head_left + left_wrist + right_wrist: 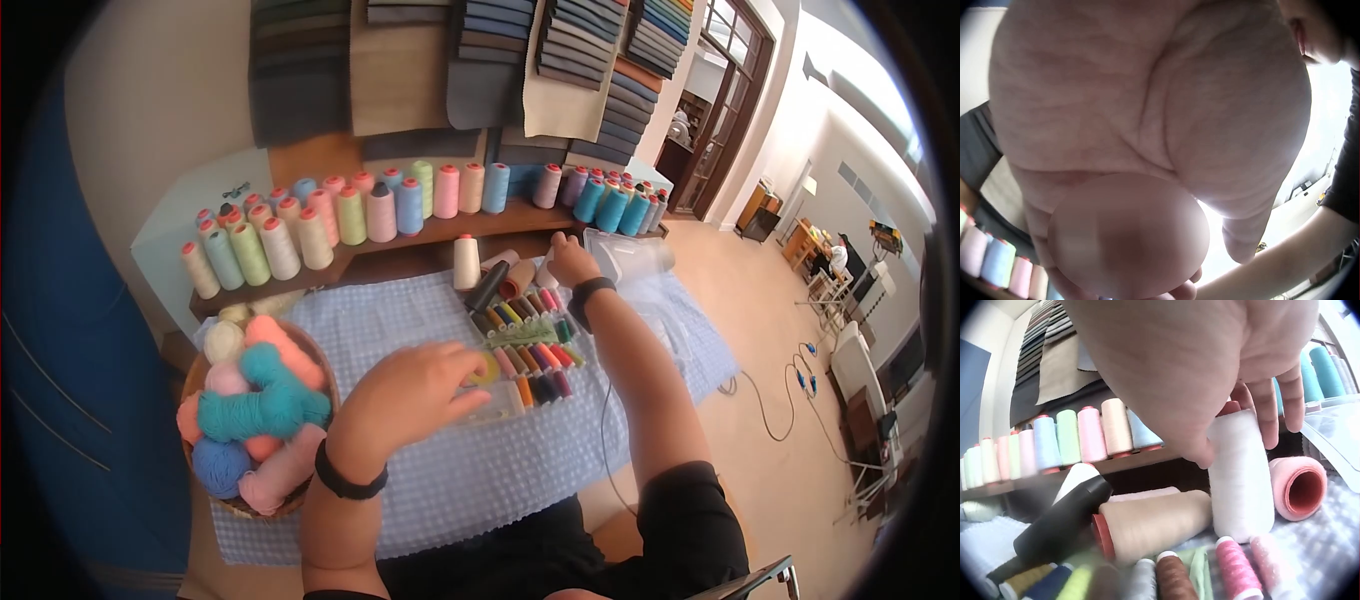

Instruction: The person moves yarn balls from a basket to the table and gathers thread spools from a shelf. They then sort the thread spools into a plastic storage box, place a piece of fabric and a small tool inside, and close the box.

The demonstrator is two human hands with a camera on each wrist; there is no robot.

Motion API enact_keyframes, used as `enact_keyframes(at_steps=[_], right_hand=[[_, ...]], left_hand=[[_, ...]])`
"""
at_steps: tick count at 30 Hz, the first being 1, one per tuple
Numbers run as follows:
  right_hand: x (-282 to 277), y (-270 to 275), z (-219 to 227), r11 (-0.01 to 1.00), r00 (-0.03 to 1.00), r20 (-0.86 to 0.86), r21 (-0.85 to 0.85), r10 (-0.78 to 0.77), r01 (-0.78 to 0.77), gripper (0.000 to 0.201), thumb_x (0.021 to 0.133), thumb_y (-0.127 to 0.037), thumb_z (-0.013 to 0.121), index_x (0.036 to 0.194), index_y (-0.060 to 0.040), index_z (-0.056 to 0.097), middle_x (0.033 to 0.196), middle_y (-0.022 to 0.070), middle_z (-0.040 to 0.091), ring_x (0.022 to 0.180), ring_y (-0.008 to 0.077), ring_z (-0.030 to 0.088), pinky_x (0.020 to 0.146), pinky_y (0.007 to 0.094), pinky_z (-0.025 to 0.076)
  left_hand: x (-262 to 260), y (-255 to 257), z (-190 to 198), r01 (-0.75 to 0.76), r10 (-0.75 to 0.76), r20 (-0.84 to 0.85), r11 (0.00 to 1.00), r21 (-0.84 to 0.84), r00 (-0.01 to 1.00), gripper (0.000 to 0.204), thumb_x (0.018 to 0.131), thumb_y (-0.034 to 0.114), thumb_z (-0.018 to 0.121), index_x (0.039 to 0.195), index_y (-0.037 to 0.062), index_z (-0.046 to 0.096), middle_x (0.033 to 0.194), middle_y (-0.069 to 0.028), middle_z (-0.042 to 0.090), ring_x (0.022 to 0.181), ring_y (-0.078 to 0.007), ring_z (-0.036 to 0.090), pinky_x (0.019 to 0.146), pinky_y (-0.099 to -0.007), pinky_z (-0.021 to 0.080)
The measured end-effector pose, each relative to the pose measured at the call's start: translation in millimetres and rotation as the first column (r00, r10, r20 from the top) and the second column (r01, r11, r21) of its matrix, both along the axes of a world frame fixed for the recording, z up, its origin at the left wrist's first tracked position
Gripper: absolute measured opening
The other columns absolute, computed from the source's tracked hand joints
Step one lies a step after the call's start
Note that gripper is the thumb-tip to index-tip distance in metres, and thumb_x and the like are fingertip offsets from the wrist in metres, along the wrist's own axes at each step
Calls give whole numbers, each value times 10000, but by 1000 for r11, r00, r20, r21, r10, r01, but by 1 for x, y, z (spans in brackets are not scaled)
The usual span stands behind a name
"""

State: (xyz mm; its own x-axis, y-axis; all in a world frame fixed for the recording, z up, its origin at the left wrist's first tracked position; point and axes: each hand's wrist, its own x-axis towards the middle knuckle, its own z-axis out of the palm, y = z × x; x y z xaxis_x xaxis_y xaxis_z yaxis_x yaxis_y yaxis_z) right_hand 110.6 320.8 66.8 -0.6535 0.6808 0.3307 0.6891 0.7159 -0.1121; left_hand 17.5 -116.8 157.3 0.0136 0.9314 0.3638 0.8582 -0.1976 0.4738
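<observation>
In the right wrist view my right hand point(1210, 375) grips the top of an upright white thread cone point(1241, 481), thumb on one side and fingers on the other. A tan thread cone point(1157, 522) and a black cylinder point(1063, 515) lie to its left, a pink thread cone point(1297, 487) to its right. Small thread spools point(540, 360) lie in rows on the tablecloth nearer me. Over their left end hovers my left hand point(410, 390), palm down with fingers loosely extended, holding nothing. A cream thread cone point(467, 262) stands beyond the black cylinder.
A wooden shelf point(440, 230) behind carries many coloured thread cones. Skeins of yarn point(260, 400) fill a wicker basket on the left. Clear plastic packaging point(630, 258) lies at the right. Fabric swatches point(400, 85) hang on the wall. A checked cloth point(480, 490) covers the table.
</observation>
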Motion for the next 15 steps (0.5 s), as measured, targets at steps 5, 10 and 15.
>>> enact_keyframes(at_steps=[5,10,15], right_hand=[[3,18,-8,993,989,-87,-15,117,-119,266,975,-180,588,1205,-48,562,1165,251,686,1063,487,706,932,557,574],[8,23,42,970,954,-206,-67,217,-235,403,897,-191,744,1222,-35,562,1149,240,697,1092,438,695,933,474,555],[-6,15,89,958,908,-307,66,286,-279,432,928,-188,745,1283,-38,550,1191,240,701,1132,423,691,970,462,550]], left_hand=[[1,2,0,8,-8,4,1000,-23,1000,321,957,313,769,1119,47,693,955,-120,707,922,-337,691,811,-448,546],[2,1,1,-25,26,4,999,-31,1000,322,953,315,773,1116,51,688,958,-119,709,919,-341,692,809,-454,547],[4,5,1,-28,28,7,998,-57,1000,318,952,314,773,1117,56,685,972,-121,717,931,-342,697,813,-457,549]])
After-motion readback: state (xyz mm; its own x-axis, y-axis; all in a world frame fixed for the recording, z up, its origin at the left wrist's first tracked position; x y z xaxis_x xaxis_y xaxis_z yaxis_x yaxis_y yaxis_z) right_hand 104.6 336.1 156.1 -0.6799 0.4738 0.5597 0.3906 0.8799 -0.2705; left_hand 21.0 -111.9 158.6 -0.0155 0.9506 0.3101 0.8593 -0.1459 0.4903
